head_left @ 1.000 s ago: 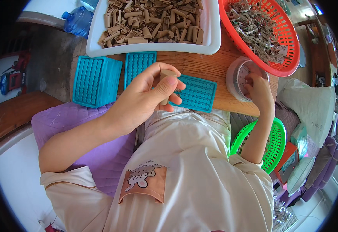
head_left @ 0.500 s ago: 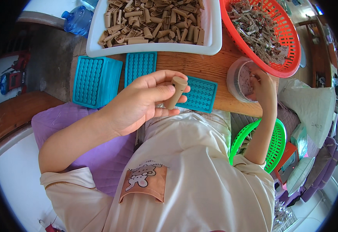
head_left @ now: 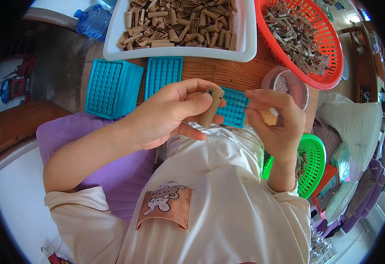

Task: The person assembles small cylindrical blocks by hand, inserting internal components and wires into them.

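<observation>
Tan cardboard tube point(head_left: 210, 108), pinched upright in the left hand point(head_left: 166, 116) grip for filling; right hand point(head_left: 274, 119), at three o'clock, fingertips pinched together, contents unclear.

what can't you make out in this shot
Head view only:
- Lower end of the tan tube: covered by the left hand.
- Whatever the right hand pinches: hidden by its fingers.
- Clear round container: contents blocked by the right hand.
- White tray and red basket: cut off by the top edge.
</observation>
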The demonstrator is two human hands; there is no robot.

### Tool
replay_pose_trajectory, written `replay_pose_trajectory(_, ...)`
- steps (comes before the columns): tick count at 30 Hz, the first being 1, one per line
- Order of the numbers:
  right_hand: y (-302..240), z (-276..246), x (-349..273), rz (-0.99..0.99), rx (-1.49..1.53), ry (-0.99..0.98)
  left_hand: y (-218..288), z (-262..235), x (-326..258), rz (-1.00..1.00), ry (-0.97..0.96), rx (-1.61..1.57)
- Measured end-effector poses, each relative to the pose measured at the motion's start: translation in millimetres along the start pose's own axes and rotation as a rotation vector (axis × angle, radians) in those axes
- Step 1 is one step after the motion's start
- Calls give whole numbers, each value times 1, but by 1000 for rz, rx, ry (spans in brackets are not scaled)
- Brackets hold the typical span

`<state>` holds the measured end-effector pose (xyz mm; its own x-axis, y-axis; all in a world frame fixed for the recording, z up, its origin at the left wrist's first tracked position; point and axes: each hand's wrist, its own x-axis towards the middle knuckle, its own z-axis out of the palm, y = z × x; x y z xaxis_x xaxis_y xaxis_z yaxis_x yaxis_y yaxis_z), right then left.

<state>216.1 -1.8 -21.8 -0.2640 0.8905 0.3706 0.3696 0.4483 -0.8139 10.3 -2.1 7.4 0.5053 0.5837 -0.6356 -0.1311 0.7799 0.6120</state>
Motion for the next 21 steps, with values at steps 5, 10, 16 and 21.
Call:
replay_pose_trajectory(5,-14,14,13,-22,46,-138,2,-1,-1,-16,13,61)
replay_pose_trajectory(10,-14,15,17,53,50,-252,-1,-1,-1,-36,37,190)
replay_pose_trajectory(16,-20,19,25,107,33,-337,0,-2,-1,-71,72,167)
replay_pose_trajectory(21,-14,28,33,115,47,-377,-5,-7,3,-94,130,82)
